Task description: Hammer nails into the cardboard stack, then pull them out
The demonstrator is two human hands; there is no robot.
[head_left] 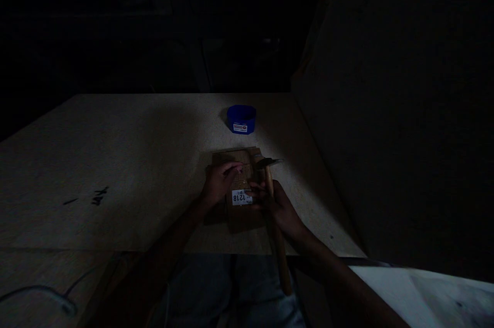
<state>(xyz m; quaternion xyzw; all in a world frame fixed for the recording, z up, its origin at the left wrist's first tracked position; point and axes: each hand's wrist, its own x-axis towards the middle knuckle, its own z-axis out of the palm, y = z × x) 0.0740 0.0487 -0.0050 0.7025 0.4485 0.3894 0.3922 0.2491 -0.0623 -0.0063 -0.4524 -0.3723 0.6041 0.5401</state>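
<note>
My right hand (276, 204) holds a hammer (283, 261) by its wooden handle, the metal head up and the handle end hanging past the table edge. Its fingers reach toward a white label marked 1218 (240, 198) on a brown board or flat box (247, 220). Over the upper part of that board is my left hand (219, 180), thumb and fingertips pinched together. Whatever is between those fingertips is too small and dark to make out. Small shiny bits (242, 182) show on the board between the hands.
A blue plastic bin (242, 119) with a label stands on the pale table (170, 127) beyond the board. Along the right rises a dark panel (386, 138). A cable (42, 291) lies at the lower left. The scene is very dim.
</note>
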